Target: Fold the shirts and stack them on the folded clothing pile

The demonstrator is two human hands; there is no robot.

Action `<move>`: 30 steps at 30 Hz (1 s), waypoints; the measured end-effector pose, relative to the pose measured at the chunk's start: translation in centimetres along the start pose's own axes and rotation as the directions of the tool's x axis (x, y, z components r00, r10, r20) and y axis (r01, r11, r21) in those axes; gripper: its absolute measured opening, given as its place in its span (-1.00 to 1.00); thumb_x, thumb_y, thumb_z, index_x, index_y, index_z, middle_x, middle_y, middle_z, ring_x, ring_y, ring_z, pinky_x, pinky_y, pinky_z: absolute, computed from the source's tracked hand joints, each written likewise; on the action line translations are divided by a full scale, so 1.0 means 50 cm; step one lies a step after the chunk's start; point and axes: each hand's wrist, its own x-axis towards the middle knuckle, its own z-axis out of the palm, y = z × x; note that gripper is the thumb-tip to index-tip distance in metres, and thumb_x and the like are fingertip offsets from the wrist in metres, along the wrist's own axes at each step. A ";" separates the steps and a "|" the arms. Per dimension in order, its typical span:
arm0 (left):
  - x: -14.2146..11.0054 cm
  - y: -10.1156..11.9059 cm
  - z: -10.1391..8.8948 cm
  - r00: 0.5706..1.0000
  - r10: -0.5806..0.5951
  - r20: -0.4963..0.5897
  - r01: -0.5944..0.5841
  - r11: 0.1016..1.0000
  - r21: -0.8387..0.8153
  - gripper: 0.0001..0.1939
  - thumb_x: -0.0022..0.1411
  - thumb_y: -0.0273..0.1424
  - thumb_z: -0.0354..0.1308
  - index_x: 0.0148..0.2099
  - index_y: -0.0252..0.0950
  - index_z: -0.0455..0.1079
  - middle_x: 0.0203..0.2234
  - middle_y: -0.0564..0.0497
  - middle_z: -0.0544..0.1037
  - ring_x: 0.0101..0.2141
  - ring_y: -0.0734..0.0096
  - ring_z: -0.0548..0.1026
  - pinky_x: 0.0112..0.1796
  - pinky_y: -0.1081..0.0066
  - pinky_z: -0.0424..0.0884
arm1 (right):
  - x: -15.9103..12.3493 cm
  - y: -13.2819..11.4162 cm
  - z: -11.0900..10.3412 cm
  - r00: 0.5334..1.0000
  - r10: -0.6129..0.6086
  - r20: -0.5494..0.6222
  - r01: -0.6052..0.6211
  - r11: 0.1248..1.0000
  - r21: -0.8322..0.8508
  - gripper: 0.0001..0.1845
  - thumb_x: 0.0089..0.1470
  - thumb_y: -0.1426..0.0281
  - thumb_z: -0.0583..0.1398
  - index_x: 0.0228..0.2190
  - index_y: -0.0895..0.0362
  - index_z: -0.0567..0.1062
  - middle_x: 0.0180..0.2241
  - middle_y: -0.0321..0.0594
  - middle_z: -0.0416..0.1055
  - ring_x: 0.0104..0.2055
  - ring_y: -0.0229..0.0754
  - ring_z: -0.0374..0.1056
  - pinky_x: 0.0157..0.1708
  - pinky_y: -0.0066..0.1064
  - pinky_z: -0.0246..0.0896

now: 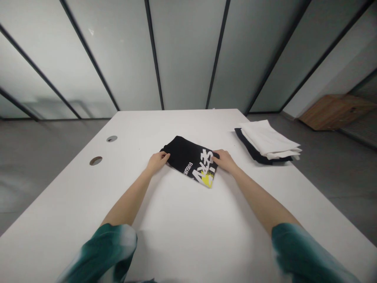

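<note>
Room: frosted glass partition panels (188,55) in dark metal frames rise beyond the far end of the table, above a grey floor (44,157); a brown wooden panel (335,112) leans or lies low at the far right, its exact form hard to tell

Table: a long white desk (182,236) runs forward from the person, filling the lower middle of the view

Stack: folded white cloth (266,137) lies on a folded dark garment (250,146) near the desk's right edge, well beyond the right hand

Main item: a folded black T-shirt (179,151) lies flat and turned at a slant on the desk, near the middle, between the hands

Left hand: the left hand (157,162) is closed lightly on the shirt's left side, fingers curled over its edge

Right hand: the right hand (225,160) grips the shirt's right side, fingers lying over the upper corner, thumb hidden

Sleeves: a left sleeve (100,251) and a right sleeve (303,251), both teal and white and blurred, end well short of the wrists

Print: white lettering (206,167) with a yellow patch (207,181) marks the shirt's lower right part

Desk holes: two round grommets (112,138) (96,160) sit near the desk's left edge
</note>
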 end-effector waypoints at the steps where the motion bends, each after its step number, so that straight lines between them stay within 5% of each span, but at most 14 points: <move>1: 0.014 0.000 -0.003 1.000 -0.012 -0.001 0.012 1.000 0.008 -0.61 0.33 -0.13 -0.02 -0.17 -0.23 0.55 -0.30 -0.07 0.65 -0.22 0.19 0.57 -0.18 0.31 0.41 | -0.003 -0.006 -0.004 1.000 0.009 0.008 -0.009 1.000 -0.007 -0.61 0.17 0.33 0.12 -0.01 0.17 0.53 -0.01 -0.02 0.52 0.04 -0.01 0.38 0.04 -0.27 0.19; 6: 0.101 0.010 -0.011 1.000 -0.019 -0.005 0.018 0.999 -0.037 -0.58 0.33 -0.14 -0.02 0.02 -0.25 0.51 -0.04 -0.11 0.61 0.00 0.15 0.53 0.02 0.30 0.38 | -0.073 -0.054 -0.024 0.997 0.063 0.048 -0.062 0.997 -0.036 -0.73 0.15 0.29 0.16 -0.19 0.16 0.56 -0.19 -0.04 0.57 -0.17 -0.05 0.44 -0.25 -0.36 0.19; 10: 0.133 0.033 0.006 0.993 -0.108 -0.055 0.110 0.994 0.029 -0.29 0.28 -0.09 0.05 0.33 -0.42 0.19 0.33 -0.33 0.20 0.33 -0.05 0.14 0.24 0.13 0.14 | -0.136 -0.098 -0.043 0.968 -0.132 0.214 0.121 0.991 0.064 -0.73 0.19 0.20 0.14 -0.35 0.08 0.55 -0.41 -0.20 0.55 -0.38 -0.15 0.40 -0.40 -0.40 0.09; 12: 0.117 0.047 0.024 0.993 -0.089 -0.078 0.096 0.991 0.090 -0.20 0.29 -0.07 0.04 0.39 -0.48 0.06 0.38 -0.38 0.03 0.37 -0.08 -0.01 0.28 0.09 0.05 | -0.140 -0.111 -0.049 0.964 -0.181 0.196 0.167 0.982 0.085 -0.67 0.23 0.18 0.10 -0.42 0.07 0.55 -0.46 -0.22 0.53 -0.41 -0.16 0.38 -0.40 -0.39 0.10; 14: 0.084 0.062 0.045 0.998 0.045 -0.046 -0.038 0.989 0.141 -0.22 0.32 -0.06 0.00 0.41 -0.45 0.02 0.40 -0.34 0.00 0.38 -0.02 -0.03 0.30 0.11 0.01 | -0.123 -0.118 -0.047 0.979 -0.193 0.071 0.187 0.978 0.091 -0.66 0.25 0.21 0.07 -0.36 0.08 0.57 -0.39 -0.17 0.55 -0.32 -0.12 0.41 -0.30 -0.35 0.19; 17: 0.022 0.079 0.074 0.972 0.229 0.047 -0.234 0.947 0.221 -0.25 0.34 -0.01 -0.05 0.41 -0.32 0.05 0.41 -0.22 0.00 0.38 0.03 -0.02 0.30 0.12 0.01 | -0.082 -0.130 -0.022 0.966 -0.249 -0.074 0.255 0.963 0.090 -0.59 0.25 0.21 0.06 -0.02 0.11 0.54 -0.02 -0.03 0.52 0.02 0.00 0.39 0.02 -0.20 0.22; 19: -0.012 0.081 0.086 0.961 0.257 0.101 -0.275 0.922 0.272 -0.24 0.33 0.05 -0.05 0.41 -0.27 0.08 0.42 -0.20 0.01 0.39 0.00 -0.04 0.30 0.06 -0.01 | -0.065 -0.143 0.006 0.966 -0.255 -0.044 0.257 0.966 0.040 -0.42 0.26 0.13 0.05 0.19 0.16 0.39 0.24 0.06 0.29 0.26 0.09 0.20 0.19 -0.09 0.09; 22: -0.041 0.073 0.093 0.960 0.239 0.145 -0.273 0.914 0.301 -0.25 0.33 0.07 -0.05 0.40 -0.23 0.11 0.41 -0.21 0.03 0.39 -0.03 -0.05 0.30 -0.02 -0.02 | -0.071 -0.160 0.048 0.973 -0.211 0.099 0.216 0.975 -0.048 -0.24 0.25 -0.01 0.02 0.31 0.17 0.23 0.38 0.08 0.01 0.41 0.17 -0.08 0.28 0.00 -0.07; 30: -0.047 0.057 0.090 0.964 0.245 0.099 -0.261 0.939 0.223 -0.30 0.30 0.01 0.05 0.35 -0.23 0.18 0.38 -0.21 0.11 0.36 -0.04 0.03 0.29 -0.02 0.00 | -0.102 -0.149 0.077 0.975 -0.202 0.090 0.204 0.979 -0.017 -0.29 0.25 -0.02 0.03 0.27 0.10 0.28 0.38 0.03 0.03 0.42 0.14 -0.11 0.29 0.02 -0.10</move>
